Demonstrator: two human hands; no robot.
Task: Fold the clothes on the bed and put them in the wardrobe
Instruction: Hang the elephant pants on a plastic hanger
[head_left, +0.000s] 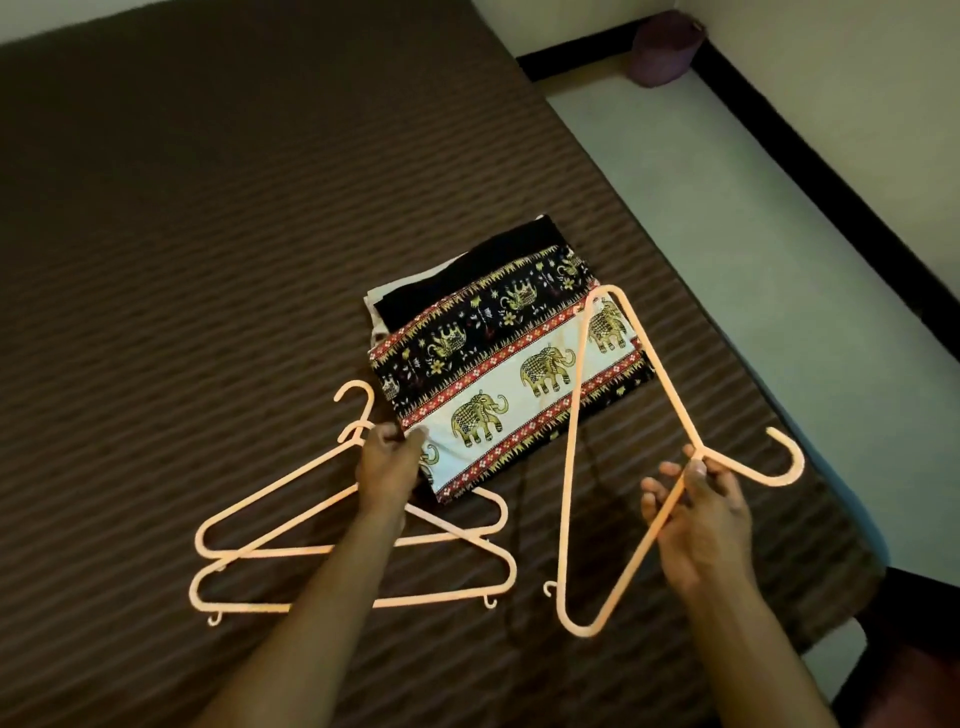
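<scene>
The folding looks done — a small stack of folded clothes (498, 364), elephant-print cloth on top, sits on the brown striped bed (182, 234), so what seems left is carrying it to the wardrobe, which is not in view. The left hand (387, 462) grips two peach plastic hangers (291, 551) at their necks; the right hand (698, 525) pinches a third hanger (576, 441) near its hook — both are closed round plastic.
</scene>
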